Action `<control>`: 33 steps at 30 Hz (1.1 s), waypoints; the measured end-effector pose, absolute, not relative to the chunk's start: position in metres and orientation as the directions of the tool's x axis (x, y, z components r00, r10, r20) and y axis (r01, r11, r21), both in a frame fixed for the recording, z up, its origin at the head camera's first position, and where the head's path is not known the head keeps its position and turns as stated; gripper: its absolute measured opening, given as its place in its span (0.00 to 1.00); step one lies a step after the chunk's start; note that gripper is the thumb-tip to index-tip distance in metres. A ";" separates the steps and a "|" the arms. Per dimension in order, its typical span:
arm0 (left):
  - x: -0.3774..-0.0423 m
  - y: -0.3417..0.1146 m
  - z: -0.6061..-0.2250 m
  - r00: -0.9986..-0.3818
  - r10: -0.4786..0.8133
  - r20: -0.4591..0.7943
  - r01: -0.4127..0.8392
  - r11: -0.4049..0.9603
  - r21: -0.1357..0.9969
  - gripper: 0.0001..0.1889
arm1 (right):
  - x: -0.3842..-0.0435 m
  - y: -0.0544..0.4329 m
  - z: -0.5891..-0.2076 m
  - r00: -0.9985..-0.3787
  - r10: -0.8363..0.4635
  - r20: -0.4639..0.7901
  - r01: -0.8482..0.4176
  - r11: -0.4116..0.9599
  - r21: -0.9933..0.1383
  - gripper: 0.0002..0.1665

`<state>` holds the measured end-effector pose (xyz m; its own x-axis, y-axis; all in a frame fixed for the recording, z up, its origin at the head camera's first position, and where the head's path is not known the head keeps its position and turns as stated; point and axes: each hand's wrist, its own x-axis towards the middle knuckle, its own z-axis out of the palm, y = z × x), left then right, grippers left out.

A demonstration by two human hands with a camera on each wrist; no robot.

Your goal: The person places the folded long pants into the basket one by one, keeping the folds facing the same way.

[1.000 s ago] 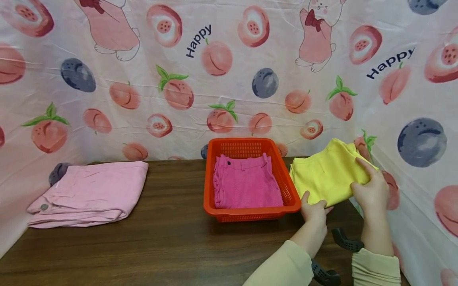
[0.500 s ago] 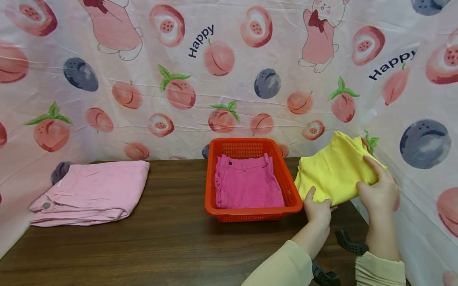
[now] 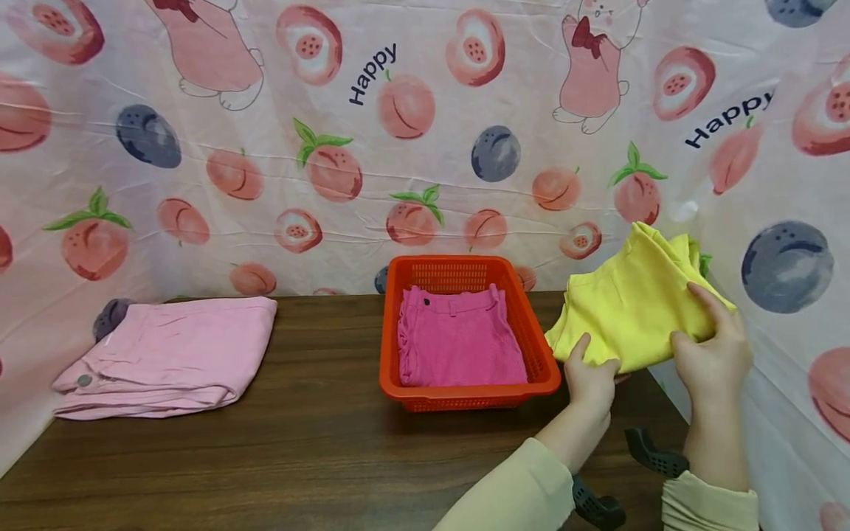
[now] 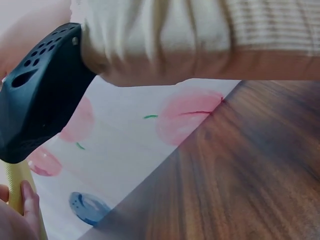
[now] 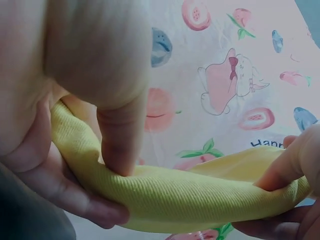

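Note:
A folded yellow garment [image 3: 634, 302], likely trousers, hangs tilted above the table's right end, held by both hands. My left hand [image 3: 589, 383] pinches its near left corner, thumb on top. My right hand [image 3: 713, 361] grips its right side. In the right wrist view, the thumb and fingers of the right hand [image 5: 95, 115] close round the thick folded edge of the yellow cloth [image 5: 175, 197], and the left hand [image 5: 295, 175] pinches the other end. Left of the hands, folded magenta trousers [image 3: 458, 339] lie in a red plastic basket [image 3: 465, 394].
Folded light pink trousers [image 3: 173, 354] lie at the left of the brown wooden table [image 3: 299, 464]. A fruit-print cloth [image 3: 425, 169] covers the back and both sides. Dark wrist mounts [image 3: 657, 451] sit on both forearms.
Both hands have lifted the yellow garment and shifted it right, away from the basket. Its left edge hangs more freely. The basket and pink trousers have stayed put.

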<state>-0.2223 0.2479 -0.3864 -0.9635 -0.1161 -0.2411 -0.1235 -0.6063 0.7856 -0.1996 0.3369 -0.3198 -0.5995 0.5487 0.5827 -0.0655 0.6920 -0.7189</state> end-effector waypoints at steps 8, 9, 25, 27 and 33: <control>-0.225 0.241 -0.376 -0.981 -0.081 -0.175 -0.098 -0.576 0.811 0.35 | -0.195 0.331 -0.316 -0.474 0.542 0.694 -0.221 0.690 -0.690 0.37; -0.225 0.240 -0.375 -0.982 -0.079 -0.171 -0.095 -0.574 0.813 0.36 | -0.195 0.331 -0.316 -0.463 0.540 0.703 -0.235 0.690 -0.685 0.37; -0.228 0.220 -0.365 -0.997 -0.053 -0.056 -0.018 -0.539 0.842 0.36 | -0.191 0.319 -0.310 -0.386 0.544 0.745 -0.366 0.652 -0.665 0.32; -0.230 0.217 -0.362 -0.998 -0.046 -0.040 -0.009 -0.542 0.840 0.37 | -0.189 0.313 -0.306 -0.382 0.544 0.747 -0.379 0.645 -0.664 0.31; -0.232 0.207 -0.357 -0.997 -0.074 0.031 0.063 -0.477 0.877 0.38 | -0.180 0.295 -0.296 -0.365 0.546 0.754 -0.433 0.618 -0.656 0.31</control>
<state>-0.2318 0.2066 -0.3574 -0.9968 -0.0738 0.0314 0.0630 -0.4770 0.8767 -0.1799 0.2948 -0.2962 -0.3651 0.5456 0.7543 -0.4331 0.6177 -0.6564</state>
